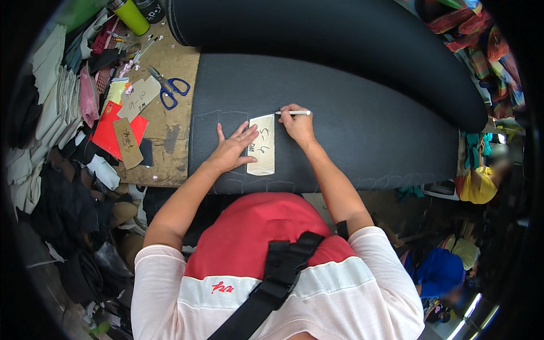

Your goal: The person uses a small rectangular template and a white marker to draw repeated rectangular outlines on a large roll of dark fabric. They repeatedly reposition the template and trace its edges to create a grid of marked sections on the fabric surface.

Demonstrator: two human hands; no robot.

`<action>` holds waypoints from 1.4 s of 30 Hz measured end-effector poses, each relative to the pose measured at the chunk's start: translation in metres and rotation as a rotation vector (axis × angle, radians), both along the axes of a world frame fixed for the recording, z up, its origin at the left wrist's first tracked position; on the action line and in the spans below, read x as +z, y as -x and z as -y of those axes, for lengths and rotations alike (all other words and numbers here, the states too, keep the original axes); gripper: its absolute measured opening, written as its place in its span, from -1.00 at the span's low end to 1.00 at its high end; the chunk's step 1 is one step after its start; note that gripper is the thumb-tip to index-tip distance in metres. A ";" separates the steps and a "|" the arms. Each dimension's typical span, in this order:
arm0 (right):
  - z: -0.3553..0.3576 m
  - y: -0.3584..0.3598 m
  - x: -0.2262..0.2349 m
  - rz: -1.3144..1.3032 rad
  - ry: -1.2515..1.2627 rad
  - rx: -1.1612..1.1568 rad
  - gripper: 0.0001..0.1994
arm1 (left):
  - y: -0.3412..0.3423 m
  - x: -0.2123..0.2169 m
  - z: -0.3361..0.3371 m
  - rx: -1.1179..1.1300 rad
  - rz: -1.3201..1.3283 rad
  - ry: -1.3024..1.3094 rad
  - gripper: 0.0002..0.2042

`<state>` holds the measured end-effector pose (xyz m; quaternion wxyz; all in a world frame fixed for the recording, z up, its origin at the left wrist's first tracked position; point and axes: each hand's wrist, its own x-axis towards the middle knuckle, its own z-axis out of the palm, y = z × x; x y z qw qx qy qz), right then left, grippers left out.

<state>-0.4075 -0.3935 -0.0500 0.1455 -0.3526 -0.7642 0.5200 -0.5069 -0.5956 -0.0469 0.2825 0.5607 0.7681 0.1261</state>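
A cream card pattern piece (263, 160), roughly rectangular with handwriting on it, lies flat on black sheet material (351, 136). My left hand (231, 148) rests with spread fingers on the card's left side, pressing it against the sheet. In my right hand (296, 126) is a white marking pen (300, 113), pinched between thumb and fingers. Its tip points left, at the card's upper right corner. Pale outlines run across the sheet to the left of the card and along its near edge.
Beyond the sheet lies its thick black roll (317, 34). On the wooden table (170, 139) at left are blue-handled scissors (168, 90), a red envelope (113, 130) and a brown card piece (128, 144). Folded cloth (54, 107) is stacked farther left. Other people sit at far right.
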 end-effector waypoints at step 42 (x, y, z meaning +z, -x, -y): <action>0.029 -0.099 -0.020 -0.128 -0.011 0.033 -0.55 | -0.056 -0.007 -0.043 0.027 -0.143 -0.178 -0.15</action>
